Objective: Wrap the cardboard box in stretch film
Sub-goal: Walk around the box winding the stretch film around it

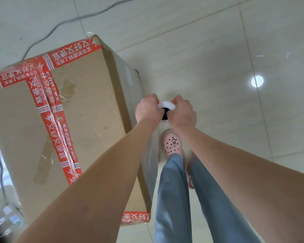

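The stretch film roll (pixel 167 106) stands upright just beside the cardboard box (pixel 88 106), near its film-covered right face. The fingers (pixel 154 100) of the left hand (pixel 148 110) clench its left side, and those of the right hand (pixel 182 114) its right. The box stands on the floor (pixel 209 50).

Both hands (pixel 148 107) (pixel 181 111) grip the film roll (pixel 167 106) beside the taped cardboard box (pixel 81 120).

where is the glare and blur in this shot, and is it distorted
Head view: a round lamp reflection glares on the glossy floor; the film roll gripped by left hand and right hand looks blown-out white and soft; the box edges splay from the wide lens; the bottom-left corner is blurred.
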`<state>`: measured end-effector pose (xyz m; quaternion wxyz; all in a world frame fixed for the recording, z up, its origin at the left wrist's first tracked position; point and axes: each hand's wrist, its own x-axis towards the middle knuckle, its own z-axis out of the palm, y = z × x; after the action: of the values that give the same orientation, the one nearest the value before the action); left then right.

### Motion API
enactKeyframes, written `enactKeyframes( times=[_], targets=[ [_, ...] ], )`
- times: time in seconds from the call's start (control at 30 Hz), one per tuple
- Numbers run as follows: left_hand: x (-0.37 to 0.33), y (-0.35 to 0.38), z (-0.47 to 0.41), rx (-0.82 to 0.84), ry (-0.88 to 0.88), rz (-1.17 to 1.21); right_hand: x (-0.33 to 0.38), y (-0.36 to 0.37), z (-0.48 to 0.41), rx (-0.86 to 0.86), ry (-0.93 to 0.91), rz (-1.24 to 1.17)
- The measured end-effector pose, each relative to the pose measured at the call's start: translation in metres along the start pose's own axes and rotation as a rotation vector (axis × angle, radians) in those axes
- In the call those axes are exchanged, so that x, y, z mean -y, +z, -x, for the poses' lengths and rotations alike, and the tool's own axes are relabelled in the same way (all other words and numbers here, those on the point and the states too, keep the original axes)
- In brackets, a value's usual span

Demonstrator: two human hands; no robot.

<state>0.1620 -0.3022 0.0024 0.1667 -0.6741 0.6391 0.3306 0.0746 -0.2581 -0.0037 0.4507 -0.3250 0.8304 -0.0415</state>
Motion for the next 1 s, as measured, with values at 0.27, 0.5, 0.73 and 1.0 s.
enactKeyframes(
  times=[0.27, 0.5, 0.73, 1.0],
  targets=[
    [-0.002, -0.002, -0.005, 0.089, -0.225, 0.262, 0.012, -0.011, -0.014, 0.054, 0.053, -0.136],
    [-0.013, -0.006, -0.021, -0.004, 0.266, -0.265, 0.013, -0.006, -0.023, 0.044, 0.025, -0.098],
    [-0.012, -0.024, -0.045, -0.01, 0.12, -0.055, 0.031, -0.011, -0.035, -0.028, -0.112, 0.061],
    [0.003, -0.034, -0.063, -0.036, -0.31, 0.507, 0.054, -0.017, -0.056, 0.031, 0.009, -0.182]
  ],
)
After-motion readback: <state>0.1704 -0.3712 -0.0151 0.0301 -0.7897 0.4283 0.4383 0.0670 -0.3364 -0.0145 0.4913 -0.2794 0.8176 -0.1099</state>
